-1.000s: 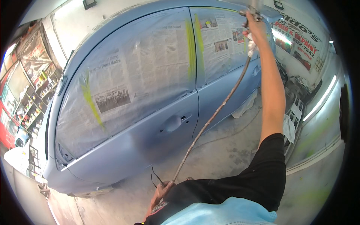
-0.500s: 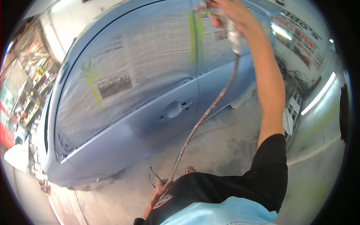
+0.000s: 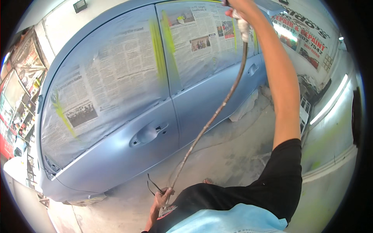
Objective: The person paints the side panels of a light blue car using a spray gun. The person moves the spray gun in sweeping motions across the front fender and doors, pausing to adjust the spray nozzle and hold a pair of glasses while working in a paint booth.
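Move slow and even, holding the hose (image 3: 224, 103) off the car (image 3: 105, 163), big at left and middle of the frame. See the left hand (image 3: 161, 199), bottom middle, curled round the hose and black prongs (image 3: 156, 186). Find the right hand (image 3: 241, 7) at the top edge, cut off: cannot tell its grip or tool.
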The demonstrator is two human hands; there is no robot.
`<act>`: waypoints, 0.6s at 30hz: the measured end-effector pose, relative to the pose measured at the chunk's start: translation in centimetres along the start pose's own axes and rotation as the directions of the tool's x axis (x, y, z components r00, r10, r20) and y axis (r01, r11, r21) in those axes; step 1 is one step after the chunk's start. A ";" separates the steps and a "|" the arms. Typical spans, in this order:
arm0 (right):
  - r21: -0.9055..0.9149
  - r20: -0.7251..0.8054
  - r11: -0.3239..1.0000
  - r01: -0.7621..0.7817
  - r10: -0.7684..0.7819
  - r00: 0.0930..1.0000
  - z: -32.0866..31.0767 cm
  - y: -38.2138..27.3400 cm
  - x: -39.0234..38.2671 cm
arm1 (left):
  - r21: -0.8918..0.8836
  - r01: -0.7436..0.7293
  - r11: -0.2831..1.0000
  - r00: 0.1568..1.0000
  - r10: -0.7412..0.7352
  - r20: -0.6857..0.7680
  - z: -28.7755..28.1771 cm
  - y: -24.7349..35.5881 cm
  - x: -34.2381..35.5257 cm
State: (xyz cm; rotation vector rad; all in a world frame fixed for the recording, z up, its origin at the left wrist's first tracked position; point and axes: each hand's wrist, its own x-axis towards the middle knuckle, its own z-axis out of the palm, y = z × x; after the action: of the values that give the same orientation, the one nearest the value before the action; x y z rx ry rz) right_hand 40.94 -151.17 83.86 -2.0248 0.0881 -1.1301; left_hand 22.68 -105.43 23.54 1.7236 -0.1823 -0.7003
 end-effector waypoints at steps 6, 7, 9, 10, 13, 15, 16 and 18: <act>0.049 0.124 0.996 -0.075 0.068 0.990 -3.6 1.0 0.8 | 0.057 0.010 0.998 1.000 -0.010 0.010 5.5 4.7 3.7; 0.113 0.251 0.994 0.003 -0.032 0.967 -5.0 -0.8 0.9 | 0.040 0.028 0.999 0.998 -0.031 0.061 7.0 5.9 4.7; 0.232 0.430 0.968 -0.099 -0.011 0.903 -4.3 -0.2 5.4 | 0.034 0.061 0.998 0.995 -0.063 0.075 8.5 7.8 5.2; 0.246 0.434 0.965 -0.094 -0.023 0.901 -3.3 -0.6 6.8 | 0.014 0.038 0.999 0.997 -0.038 0.067 8.8 8.9 5.1; 0.382 0.495 0.924 0.035 -0.237 0.836 -1.6 -2.3 10.4 | -0.067 0.016 0.998 0.998 -0.011 0.068 10.5 12.3 5.4; 0.354 0.501 0.933 0.058 -0.242 0.831 -0.3 -3.2 13.1 | -0.187 -0.011 0.982 1.000 0.012 0.003 10.7 11.0 6.5; 0.354 0.499 0.933 0.067 -0.249 0.830 -0.1 -3.8 13.2 | -0.188 -0.020 0.982 1.000 0.020 0.002 10.7 11.3 7.1; 0.164 0.473 0.985 0.048 -0.121 0.872 -0.1 -4.4 12.4 | -0.223 -0.010 0.975 1.000 0.006 -0.018 11.3 12.1 8.3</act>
State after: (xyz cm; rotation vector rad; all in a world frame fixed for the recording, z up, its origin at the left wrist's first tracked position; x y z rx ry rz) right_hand 46.96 -153.36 95.40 -2.1308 -0.3329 -0.6277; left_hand 26.17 -122.19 30.58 1.5123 -0.0943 -0.6733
